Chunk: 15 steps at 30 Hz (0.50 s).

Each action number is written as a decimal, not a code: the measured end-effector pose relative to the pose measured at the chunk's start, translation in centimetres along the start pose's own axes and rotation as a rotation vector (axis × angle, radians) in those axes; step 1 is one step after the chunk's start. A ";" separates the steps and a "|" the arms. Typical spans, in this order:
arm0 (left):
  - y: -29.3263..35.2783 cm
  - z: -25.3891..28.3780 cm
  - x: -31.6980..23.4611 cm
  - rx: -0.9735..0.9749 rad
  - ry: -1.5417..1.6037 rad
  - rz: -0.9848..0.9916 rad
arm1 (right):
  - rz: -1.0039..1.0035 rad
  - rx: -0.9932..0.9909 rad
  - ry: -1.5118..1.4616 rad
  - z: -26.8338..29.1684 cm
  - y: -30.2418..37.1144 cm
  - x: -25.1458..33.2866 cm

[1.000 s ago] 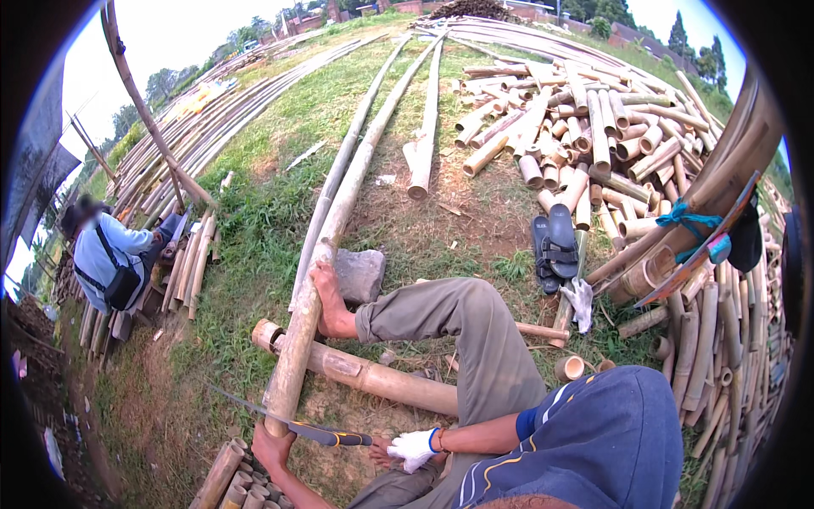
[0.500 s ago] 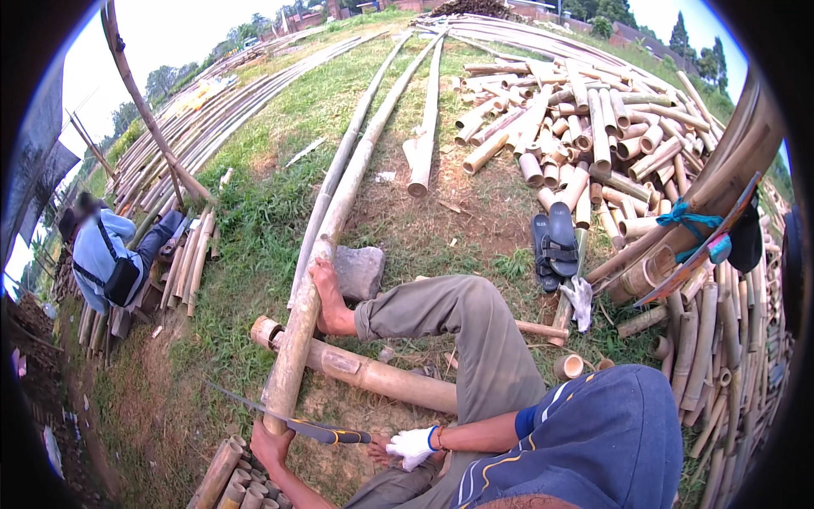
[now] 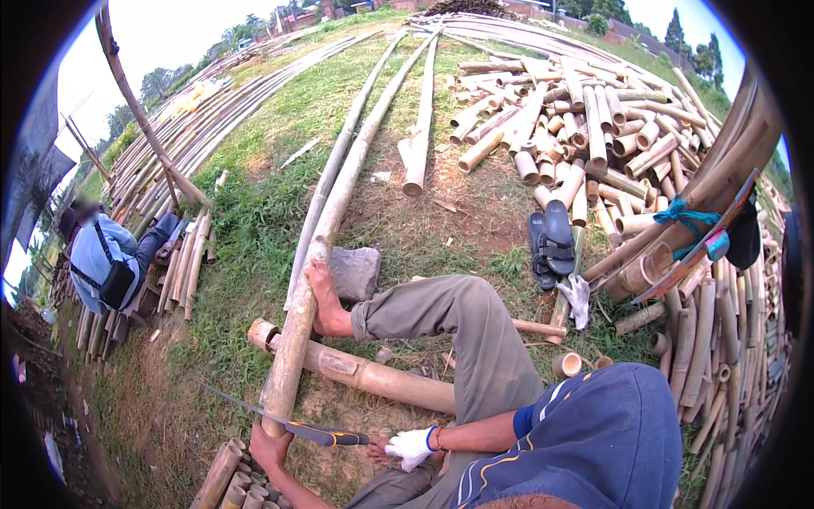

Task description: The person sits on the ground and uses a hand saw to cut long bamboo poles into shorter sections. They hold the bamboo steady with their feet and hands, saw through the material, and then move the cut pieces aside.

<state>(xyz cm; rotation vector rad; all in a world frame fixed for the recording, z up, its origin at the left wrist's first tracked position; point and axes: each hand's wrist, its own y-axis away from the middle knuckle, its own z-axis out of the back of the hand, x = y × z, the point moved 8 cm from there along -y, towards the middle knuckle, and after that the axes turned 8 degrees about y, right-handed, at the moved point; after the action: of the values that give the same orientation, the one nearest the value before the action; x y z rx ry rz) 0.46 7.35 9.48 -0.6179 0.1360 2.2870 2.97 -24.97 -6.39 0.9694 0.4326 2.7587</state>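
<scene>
A long bamboo pole (image 3: 292, 360) slants down toward me and crosses a thicker bamboo log (image 3: 381, 376) on the ground. Near its close end my bare left hand (image 3: 270, 448) is wrapped round it. Just above that hand, a hand saw (image 3: 318, 433) with a dark curved blade and a black-and-yellow handle lies across the pole. My right hand (image 3: 411, 447), in a white glove, is closed at the rear of the saw's handle; its fingers are partly hidden. A bare foot (image 3: 329, 301) presses on the pole farther up, beside a grey stone (image 3: 354, 271).
Cut bamboo pieces (image 3: 585, 127) form a large heap at the far right. Black sandals (image 3: 553, 246) and a white glove (image 3: 577, 299) lie nearer. More cut tubes (image 3: 233, 479) are stacked at lower left. A person in light blue (image 3: 106, 263) sits at the left.
The view has shifted slightly left. My hands, the saw and the pole keep nearly the same places relative to each other.
</scene>
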 end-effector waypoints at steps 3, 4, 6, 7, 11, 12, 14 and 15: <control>0.0 0.0 0.3 -0.008 0.002 -0.007 | -0.003 0.014 -0.001 0.1 0.0 0.0; -0.1 -0.1 0.3 -0.002 -0.007 -0.008 | -0.001 0.007 -0.004 0.1 0.0 0.0; -0.1 -0.1 0.4 0.003 -0.014 -0.006 | 0.005 -0.007 -0.010 0.1 0.0 0.0; -0.2 -0.2 0.5 0.001 -0.013 -0.003 | 0.005 -0.003 -0.010 0.0 0.0 0.0; 0.1 0.2 -0.2 0.000 -0.006 0.014 | -0.009 0.018 -0.004 0.0 -0.1 -0.1; 0.1 0.2 0.0 -0.013 0.006 -0.002 | -0.014 0.023 0.000 0.0 -0.1 -0.1; -0.1 0.0 0.2 -0.035 0.031 -0.036 | -0.020 0.021 0.001 -0.1 -0.3 -0.2; -0.1 -0.1 0.1 -0.029 0.028 -0.035 | -0.025 0.021 0.002 -0.2 -0.2 -0.3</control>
<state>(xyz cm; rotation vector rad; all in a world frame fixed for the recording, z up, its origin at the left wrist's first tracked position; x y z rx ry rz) 0.52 7.46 9.34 -0.6624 0.1046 2.2507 3.11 -24.87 -6.82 0.9594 0.4710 2.7386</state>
